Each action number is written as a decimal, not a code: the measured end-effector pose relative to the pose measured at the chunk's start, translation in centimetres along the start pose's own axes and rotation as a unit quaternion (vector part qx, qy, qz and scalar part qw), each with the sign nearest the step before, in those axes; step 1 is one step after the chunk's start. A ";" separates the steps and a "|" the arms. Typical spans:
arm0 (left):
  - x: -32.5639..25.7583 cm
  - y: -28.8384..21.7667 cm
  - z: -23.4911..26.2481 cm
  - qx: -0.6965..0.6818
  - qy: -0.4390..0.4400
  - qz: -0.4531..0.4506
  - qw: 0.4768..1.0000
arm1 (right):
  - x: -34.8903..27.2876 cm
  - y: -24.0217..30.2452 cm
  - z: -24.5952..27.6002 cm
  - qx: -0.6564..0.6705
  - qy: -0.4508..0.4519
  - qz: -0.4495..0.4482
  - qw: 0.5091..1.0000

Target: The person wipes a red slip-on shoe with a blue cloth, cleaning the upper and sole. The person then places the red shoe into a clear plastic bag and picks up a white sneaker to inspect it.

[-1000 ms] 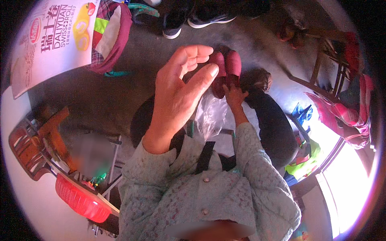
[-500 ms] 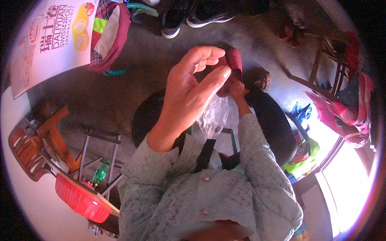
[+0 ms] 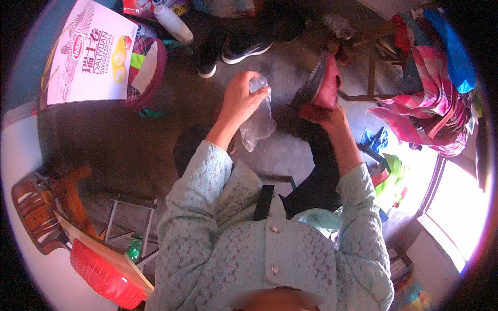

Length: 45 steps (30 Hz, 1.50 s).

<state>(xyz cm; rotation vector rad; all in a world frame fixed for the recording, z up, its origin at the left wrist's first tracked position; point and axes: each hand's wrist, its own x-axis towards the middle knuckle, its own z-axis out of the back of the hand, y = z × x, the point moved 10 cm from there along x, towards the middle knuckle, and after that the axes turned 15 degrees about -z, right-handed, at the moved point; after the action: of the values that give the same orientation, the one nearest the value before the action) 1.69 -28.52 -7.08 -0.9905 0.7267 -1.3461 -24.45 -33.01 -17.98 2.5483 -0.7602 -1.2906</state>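
Observation:
My left hand (image 3: 241,99) is closed on the top of a clear plastic bag (image 3: 258,127), which hangs limp below the fingers. To its right, my right hand (image 3: 333,120) grips a red shoe (image 3: 328,85) by its near end. The shoe is tilted, with a dark, ridged side turned to the left. Bag and shoe are apart from each other. Part of my right hand's fingers is hidden behind the shoe.
A pair of black shoes (image 3: 246,51) and a white bottle (image 3: 174,25) stand ahead. A printed carton (image 3: 88,59) is at the far left. Pink checked cloth (image 3: 430,98) lies at right. A red plastic basket (image 3: 104,272) and wooden chair (image 3: 39,207) are at lower left.
My left hand, raised with fingers apart before, now holds the clear bag and has moved slightly left. My right hand has swung right and outward with the red shoe, away from the bag.

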 end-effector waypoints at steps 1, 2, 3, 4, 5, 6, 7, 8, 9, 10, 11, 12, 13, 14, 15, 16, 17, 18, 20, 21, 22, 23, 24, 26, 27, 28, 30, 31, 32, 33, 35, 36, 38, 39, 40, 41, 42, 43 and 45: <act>0.0 0.2 -0.1 0.057 0.013 -0.010 0.998 | -1.4 0.4 -2.0 0.020 0.047 0.020 0.998; -0.2 1.1 -0.4 0.052 0.009 -0.003 0.999 | -3.4 1.1 -2.2 -0.019 -0.010 0.060 0.998; -0.3 1.5 -0.7 0.071 0.019 -0.001 0.997 | -4.6 1.0 -2.0 -0.003 -0.030 0.084 0.996; -0.4 2.0 -0.9 0.090 0.028 0.003 0.996 | -5.4 1.0 -1.6 0.013 -0.050 0.104 0.993; -0.5 2.9 -1.2 0.110 0.036 0.007 0.993 | -5.9 1.2 -1.3 0.030 -0.069 0.123 0.990; -1.0 4.8 -1.6 0.116 0.038 0.015 0.992 | -5.9 1.2 -1.9 0.021 -0.057 0.130 0.990; -1.6 5.8 -2.1 0.143 0.058 0.037 0.987 | -5.9 1.1 -2.2 0.016 -0.050 0.140 0.989; -2.3 6.6 -2.6 0.170 0.078 0.059 0.981 | -6.0 1.1 -2.5 0.010 -0.042 0.149 0.988; -3.2 7.6 -3.0 0.197 0.095 0.083 0.972 | -5.9 1.2 -3.0 0.003 -0.034 0.157 0.987; -4.2 9.0 -4.1 0.208 0.109 0.071 0.969 | -6.3 1.1 -4.4 0.019 0.007 0.138 0.990; -5.0 9.9 -5.6 0.218 0.131 0.062 0.965 | -6.2 1.1 -4.2 0.026 0.006 0.136 0.990; -6.4 11.7 -6.9 0.207 0.114 0.075 0.969 | -6.0 0.8 -3.8 0.032 0.003 0.132 0.991; -7.4 12.3 -8.3 0.217 0.111 0.074 0.967 | -5.7 0.6 -3.1 0.040 -0.002 0.129 0.991; -8.8 14.5 -10.6 0.205 0.186 0.113 0.954 | -5.3 0.2 -2.1 0.053 -0.012 0.130 0.990; -11.1 18.0 -12.6 0.181 0.183 0.132 0.957 | -5.4 0.2 -2.8 0.056 -0.019 0.118 0.991; -12.2 18.1 -14.3 0.168 0.185 0.105 0.962 | -5.7 0.3 -3.2 0.066 -0.033 0.111 0.991; -13.1 17.6 -15.7 0.156 0.185 0.080 0.967 | -6.0 0.3 -3.5 0.075 -0.047 0.103 0.991; -13.5 17.2 -16.6 0.160 0.203 0.110 0.960 | -6.2 0.6 -3.3 0.062 -0.056 0.104 0.991; -13.3 15.6 -17.8 0.181 0.231 0.139 0.946 | -7.1 1.4 -3.3 0.087 -0.048 0.130 0.986; -13.2 15.0 -18.4 0.196 0.242 0.137 0.941 | -7.4 1.6 -3.3 0.099 -0.043 0.142 0.984; -12.3 14.3 -18.8 0.224 0.244 0.092 0.939 | -6.8 1.3 -1.7 0.093 -0.061 0.122 0.986; -11.6 13.6 -19.2 0.251 0.246 0.047 0.935 | -7.3 2.0 -0.5 -0.015 -0.097 0.163 0.982; -11.8 14.6 -20.4 0.280 0.250 0.010 0.927 | -7.7 2.6 -0.1 -0.122 -0.129 0.199 0.964; -13.3 18.6 -22.7 0.292 0.257 0.008 0.921 | -7.4 2.0 -2.1 0.055 -0.076 0.125 0.988; -13.4 19.9 -23.1 0.278 0.270 0.034 0.921 | -7.7 2.3 -2.7 0.039 -0.106 0.124 0.986; -13.7 20.4 -23.3 0.212 0.303 0.114 0.922 | -8.3 2.7 -2.2 0.029 -0.147 0.130 0.980; -13.8 21.5 -23.7 0.133 0.274 0.169 0.937 | -8.4 2.8 -2.2 0.055 -0.145 0.127 0.980; -14.5 23.7 -23.9 0.122 0.203 0.150 0.960 | -8.0 2.7 -3.1 0.056 -0.134 0.117 0.983; -14.3 24.9 -23.6 0.110 0.134 0.127 0.977 | -7.7 2.6 -3.5 0.043 -0.120 0.115 0.985; -13.3 24.3 -23.3 0.100 0.128 0.107 0.981 | -7.7 2.6 -3.4 0.038 -0.112 0.118 0.986; -11.3 21.7 -22.3 0.074 0.137 0.055 0.986 | -7.9 2.6 -2.3 0.049 -0.110 0.125 0.985; -11.5 22.4 -21.6 0.105 0.148 0.111 0.977 | -7.5 2.1 -1.7 0.059 -0.105 0.121 0.985; -12.6 24.0 -20.2 0.169 0.160 0.220 0.948 | -7.0 1.4 -1.3 0.099 -0.077 0.111 0.986; -12.1 23.2 -19.8 0.174 0.157 0.199 0.952 | -7.6 1.8 -2.8 0.091 -0.068 0.128 0.985; -11.5 22.3 -19.4 0.179 0.154 0.179 0.955 | -7.1 1.5 -2.0 0.097 -0.070 0.123 0.985; -10.9 21.5 -19.1 0.183 0.150 0.159 0.958 | -6.5 1.0 -1.0 0.102 -0.071 0.119 0.985; -11.0 21.3 -18.7 0.169 0.131 0.137 0.967 | -6.2 0.9 -1.4 0.098 -0.059 0.114 0.987; -11.3 21.3 -18.8 0.153 0.114 0.112 0.975 | -6.2 0.7 -1.9 0.095 -0.050 0.112 0.988; -11.7 20.9 -20.0 0.133 0.147 0.095 0.976 | -6.1 0.5 -2.3 0.087 -0.044 0.099 0.990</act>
<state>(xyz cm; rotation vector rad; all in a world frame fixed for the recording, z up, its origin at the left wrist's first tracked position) -8.12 -21.20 -35.79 -0.5017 0.8143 -1.3924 -25.78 -30.39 -12.14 2.4788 -1.1597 -1.3308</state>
